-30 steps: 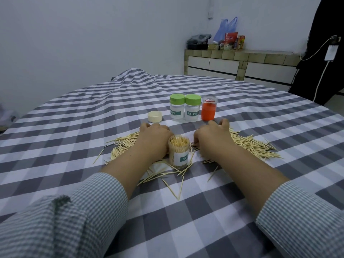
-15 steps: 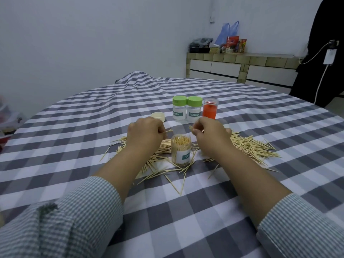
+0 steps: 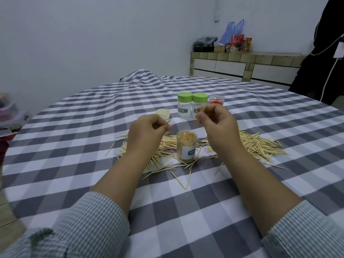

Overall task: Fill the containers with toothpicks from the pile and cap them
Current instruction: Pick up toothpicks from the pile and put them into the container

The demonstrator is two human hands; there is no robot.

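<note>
We are pinching toothpicks in both hands, left hand [image 3: 147, 130] and right hand [image 3: 217, 123], above the nearly full open container [image 3: 186, 145]. Two green-capped containers [image 3: 192, 107] are standing finished; the loose pile [image 3: 256, 144] and cream cap [image 3: 163, 113] are waiting.

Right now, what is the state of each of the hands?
Left hand: closed, pinching a few toothpicks.
Right hand: closed, pinching a small bunch of toothpicks.
</note>
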